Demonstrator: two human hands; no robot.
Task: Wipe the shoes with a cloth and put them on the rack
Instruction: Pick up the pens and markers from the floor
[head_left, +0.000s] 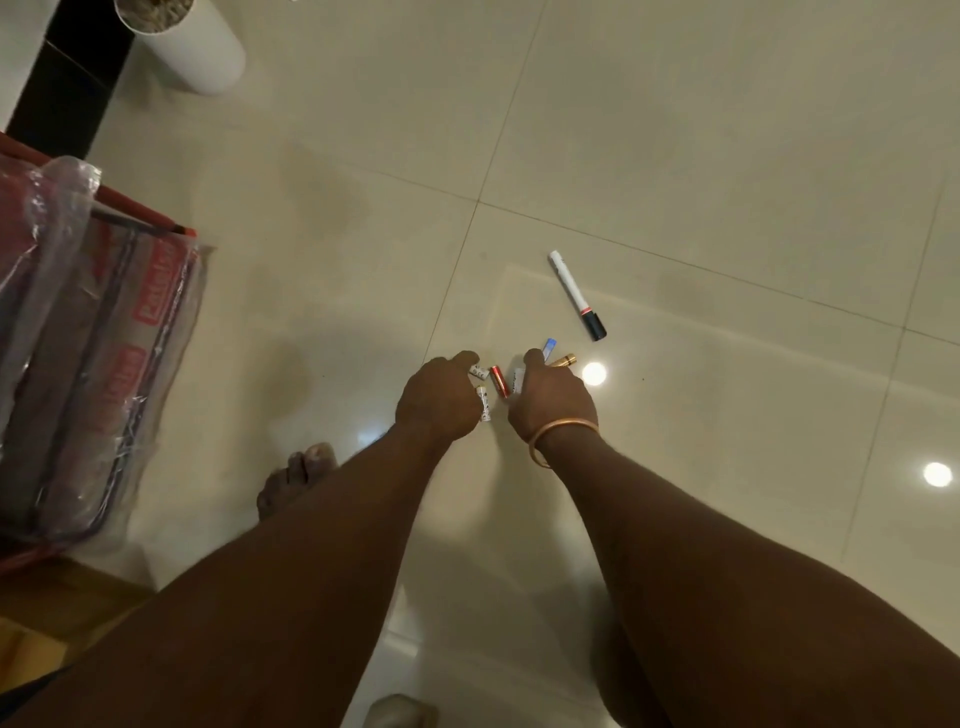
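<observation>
"What is the person wearing?"

"A thin, round bangle (563, 435). It is gold-brown and shiny, and it goes round the wrist just behind the right grip (553, 397)."

"And the arms?"

"The left arm (311, 571) and the right arm (701, 545) are bare right up to the picture's edge."

"Any shoes?"

"One foot (296, 475) shows. It is bare, and its toes can be seen."

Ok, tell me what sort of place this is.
Probably a room in a home: glossy cream floor tiles, a red rack with a plastic-wrapped bundle at the left, and a white pot by the wall. What look like batteries and a marker lie loose on the tiles.
</observation>
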